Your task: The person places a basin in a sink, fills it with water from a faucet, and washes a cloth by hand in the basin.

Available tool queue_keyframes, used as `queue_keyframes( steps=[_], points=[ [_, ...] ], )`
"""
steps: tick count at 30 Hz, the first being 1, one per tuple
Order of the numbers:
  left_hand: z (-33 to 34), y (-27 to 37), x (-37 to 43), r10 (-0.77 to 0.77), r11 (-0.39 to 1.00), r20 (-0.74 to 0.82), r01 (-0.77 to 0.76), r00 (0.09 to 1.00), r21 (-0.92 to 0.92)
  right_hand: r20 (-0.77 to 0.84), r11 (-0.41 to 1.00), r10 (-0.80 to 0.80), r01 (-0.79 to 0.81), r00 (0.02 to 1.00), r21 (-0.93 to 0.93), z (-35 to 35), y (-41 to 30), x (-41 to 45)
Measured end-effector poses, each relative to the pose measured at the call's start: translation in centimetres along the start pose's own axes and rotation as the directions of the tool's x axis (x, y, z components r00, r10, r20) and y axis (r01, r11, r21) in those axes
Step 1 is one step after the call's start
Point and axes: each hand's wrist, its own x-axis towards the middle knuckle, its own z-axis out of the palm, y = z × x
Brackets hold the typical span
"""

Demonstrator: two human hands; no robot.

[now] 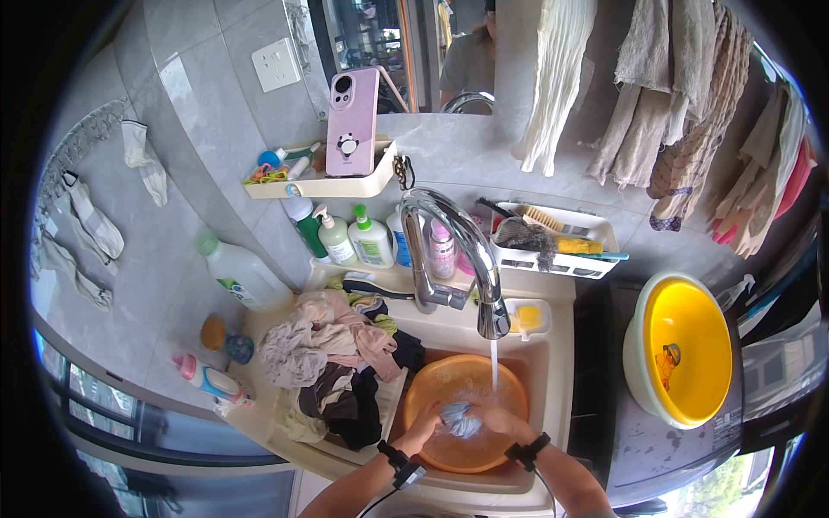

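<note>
A bunched light-blue cloth (460,419) is between my two hands, over an orange plastic basin (430,383) of water. My left hand (425,421) grips the cloth from its left side. My right hand (495,416) holds it at the right, fingers partly hidden by splashing water. From the chrome faucet (495,320) a stream runs down into the basin near my right hand. The basin stands in the cream sink (550,375). Black straps with small devices circle both wrists.
Left of the basin, a heap of clothes (337,362) covers the washboard side. Pump bottles (371,243) line the back ledge beside a white brush basket (583,264). A yellow basin (696,349) sits on a dark machine at right. A soap dish (530,318) is behind the basin.
</note>
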Motion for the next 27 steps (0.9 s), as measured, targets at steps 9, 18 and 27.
queue_keyframes(
  steps=[9, 18, 27],
  points=[
    [0.3, 1.0, 1.5, 0.276, 0.856, -0.132, -0.181, 0.952, 0.485, -0.123, 0.986, 0.089, -0.069, 0.988, 0.153, -3.2, -3.9, -2.1],
    [0.0, -0.4, 0.7, 0.406, 0.003, 0.213, -0.234, 0.889, 0.972, -0.208, 0.326, 0.256, -0.287, 0.944, -0.901, 4.1, 5.7, -2.0],
    [-1.5, -5.8, 5.5, 0.083, 0.336, 0.289, -0.299, 0.954, 0.893, -0.548, 0.697, 0.118, -0.462, 0.828, -0.549, 5.3, 15.1, 0.9]
  ],
)
